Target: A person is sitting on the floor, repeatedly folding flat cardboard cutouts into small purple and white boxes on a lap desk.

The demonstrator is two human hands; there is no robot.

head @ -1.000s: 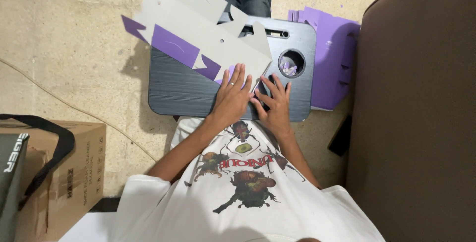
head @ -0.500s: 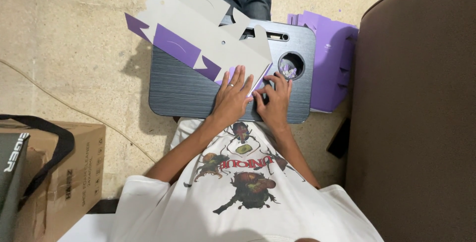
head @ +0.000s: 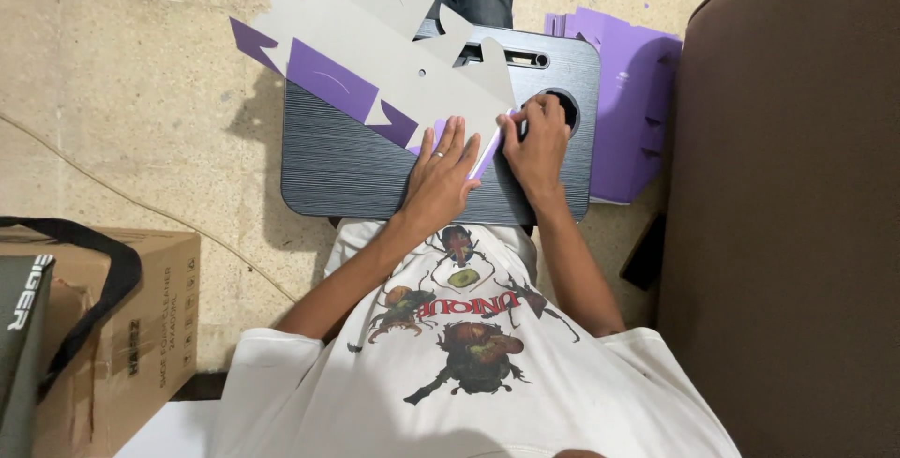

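From the head camera, a dark lap desk (head: 337, 163) with a ribbed top lies across the person's lap, over a pale stone floor (head: 122, 92). A flat box blank (head: 375, 69), grey on one face and purple on the other, lies slantwise over the desk's far left corner and overhangs its far and left edges; its near end reaches the middle of the desk.

The left hand (head: 441, 181) lies flat and spread on the blank's near end, close to the desk's near edge, pressing the card down without closing on it. The right hand (head: 536, 144) is just beside it, towards the desk's right edge, its fingers curled and pinching a narrow purple flap (head: 487, 150) of the blank, which stands tilted between the two hands. This hand partly covers a round hole (head: 565, 106) near the far right corner.

A slot handle (head: 516, 58) runs along the far edge. More purple blanks (head: 628, 92) lie on the floor beyond the right edge, beside a brown sofa (head: 797, 205). A cardboard carton (head: 141, 327) stands left of the person.
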